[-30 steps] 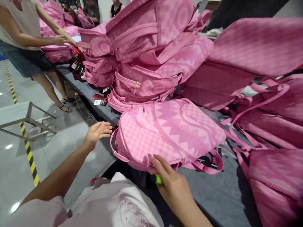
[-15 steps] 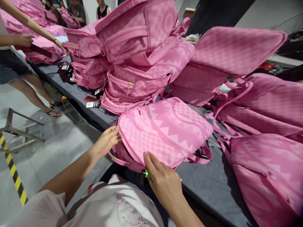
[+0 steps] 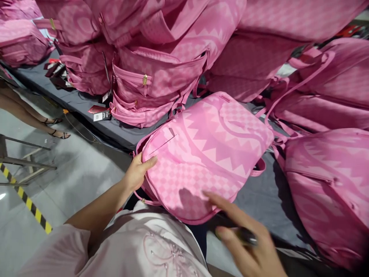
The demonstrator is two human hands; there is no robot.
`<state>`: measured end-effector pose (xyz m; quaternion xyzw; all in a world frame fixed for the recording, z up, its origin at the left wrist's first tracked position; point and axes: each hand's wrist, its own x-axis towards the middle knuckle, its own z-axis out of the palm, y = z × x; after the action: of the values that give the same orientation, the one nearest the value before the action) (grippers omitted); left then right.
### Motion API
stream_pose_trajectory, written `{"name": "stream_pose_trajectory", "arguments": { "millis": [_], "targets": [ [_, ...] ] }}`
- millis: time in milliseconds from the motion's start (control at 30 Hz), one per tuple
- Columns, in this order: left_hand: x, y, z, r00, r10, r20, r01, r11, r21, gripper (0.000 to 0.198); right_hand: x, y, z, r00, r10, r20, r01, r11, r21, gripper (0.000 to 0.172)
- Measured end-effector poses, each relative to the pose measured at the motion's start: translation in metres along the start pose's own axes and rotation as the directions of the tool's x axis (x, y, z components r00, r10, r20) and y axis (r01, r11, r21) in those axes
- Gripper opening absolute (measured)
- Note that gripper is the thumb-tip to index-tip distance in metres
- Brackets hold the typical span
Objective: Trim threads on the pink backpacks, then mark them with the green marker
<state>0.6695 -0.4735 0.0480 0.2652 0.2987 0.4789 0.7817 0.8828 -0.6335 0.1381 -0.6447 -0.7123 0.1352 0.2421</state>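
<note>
The pink backpack [image 3: 207,154] lies flat on the grey table [image 3: 256,192], its near end overhanging the edge. The left hand [image 3: 138,171] clasps its left rim, thumb on top, the fingers hidden beneath. Below the backpack, the blurred right hand [image 3: 248,246] curls around a dark slim object [image 3: 245,235] too smeared to identify. Behind the backpack, stacked pink bags [image 3: 161,69] run out of frame.

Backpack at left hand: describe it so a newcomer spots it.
On the grey table, in front of the stacked backpacks, one backpack lies flat at the near edge. Unlike its neighbours, it overhangs the edge with the left hand gripping its corner.
</note>
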Motion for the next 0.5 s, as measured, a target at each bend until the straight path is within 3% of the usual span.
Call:
{"name": "stream_pose_trajectory", "arguments": {
  "millis": [67, 167, 233, 367, 500],
  "targets": [
    [0.0, 0.001, 0.002, 1.0, 0.028, -0.005, -0.028, 1.0, 0.014, 0.053, 0.012, -0.005, -0.004, 0.973, 0.145, -0.178, -0.099, 0.965, 0.244, 0.065],
    [-0.001, 0.001, 0.005, 0.998, 0.048, -0.034, -0.047, 0.999, 0.023, 0.052, 0.037, -0.015, 0.014, 0.92, 0.315, -0.235, -0.143, 0.825, 0.547, 0.087],
    [-0.002, 0.001, 0.007, 0.997, 0.051, -0.049, -0.05, 0.998, 0.024, 0.051, 0.053, -0.023, 0.036, 0.902, 0.362, -0.236, -0.147, 0.771, 0.62, 0.078],
    [-0.003, -0.002, 0.005, 0.998, 0.053, -0.043, -0.051, 0.998, 0.034, 0.049, 0.073, -0.033, 0.072, 0.908, 0.383, -0.172, -0.178, 0.721, 0.669, 0.043],
    [-0.002, -0.009, -0.002, 0.995, 0.089, -0.052, -0.083, 0.992, 0.1, 0.044, 0.076, -0.031, 0.088, 0.893, 0.385, -0.233, -0.172, 0.771, 0.613, 0.03]
  ]
}}
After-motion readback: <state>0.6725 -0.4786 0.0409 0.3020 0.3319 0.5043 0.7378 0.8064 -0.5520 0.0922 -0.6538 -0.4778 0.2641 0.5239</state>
